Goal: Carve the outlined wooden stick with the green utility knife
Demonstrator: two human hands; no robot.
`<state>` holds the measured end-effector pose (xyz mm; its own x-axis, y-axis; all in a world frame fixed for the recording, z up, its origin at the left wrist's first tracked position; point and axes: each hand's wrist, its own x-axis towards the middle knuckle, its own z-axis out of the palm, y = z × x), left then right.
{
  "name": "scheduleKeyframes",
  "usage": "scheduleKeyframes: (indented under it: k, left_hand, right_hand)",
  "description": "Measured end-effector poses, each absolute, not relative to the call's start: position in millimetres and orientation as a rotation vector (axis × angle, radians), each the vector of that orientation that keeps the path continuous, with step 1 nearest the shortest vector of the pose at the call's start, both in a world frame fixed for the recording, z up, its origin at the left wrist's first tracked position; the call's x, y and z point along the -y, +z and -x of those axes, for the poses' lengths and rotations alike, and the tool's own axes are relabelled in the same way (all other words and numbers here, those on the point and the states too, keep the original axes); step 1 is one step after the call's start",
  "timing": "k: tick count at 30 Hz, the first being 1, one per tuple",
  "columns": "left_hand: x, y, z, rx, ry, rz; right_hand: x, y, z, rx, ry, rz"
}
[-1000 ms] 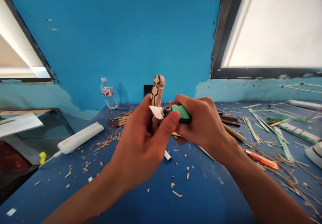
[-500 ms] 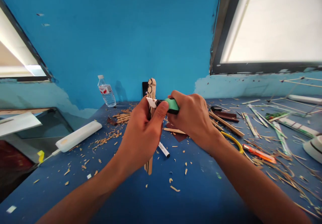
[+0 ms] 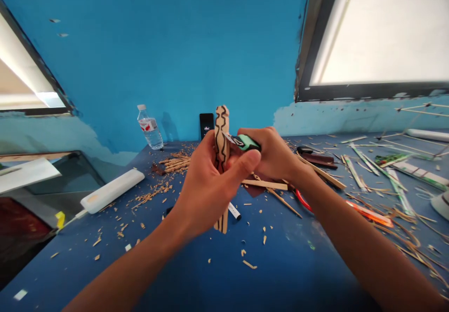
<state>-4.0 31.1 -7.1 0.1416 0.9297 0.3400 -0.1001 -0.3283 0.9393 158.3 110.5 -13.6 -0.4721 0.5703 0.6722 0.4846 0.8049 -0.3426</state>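
My left hand [image 3: 212, 185] is closed around a flat wooden strip [image 3: 221, 122] held upright, with wavy black lines drawn along it. The strip's upper end has small notches at its edges, and its lower end shows below my palm. In my right hand [image 3: 271, 155] is a green and black utility knife [image 3: 247, 142]. Its blade is out and points left, with the tip at the strip's right edge. My left thumb reaches toward the knife handle and right fingers. A white marker [image 3: 234, 211] lies on the table behind my left hand.
Wood shavings [image 3: 154, 195] are scattered over the blue table [image 3: 280, 274]. A water bottle [image 3: 149, 127] and a phone [image 3: 206, 124] stand by the wall. A white power strip [image 3: 112, 190] lies left. An orange cutter [image 3: 370, 214] and thin bamboo strips [image 3: 396, 185] lie right.
The knife has come away from across the strip to its right side, blade now angled. The wooden strip has shifted right and turned its marked face more toward me. A red ring shows under my right wrist.
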Motion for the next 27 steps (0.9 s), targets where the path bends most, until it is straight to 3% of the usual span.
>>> scheduleKeyframes:
  k: [5,14,21,27]
  left_hand:
    - [-19.8,2.4,6.1,-0.763,1.450,-1.355]
    - [-12.7,5.4,1.7,-0.801,1.415,-1.398]
    - [-8.7,-0.9,7.7,-0.981,1.432,-1.600]
    - [-4.3,3.1,10.6,-0.905,1.304,-1.485]
  right_hand:
    - [-108.3,-5.1,-176.9,2.278,0.379,0.601]
    - [-74.6,7.1,-156.5,1.874,0.575,0.395]
    - [-63.6,10.2,-156.3,1.912,0.392,0.487]
    - [-60.2,10.6,-163.3,1.904,-0.014,0.538]
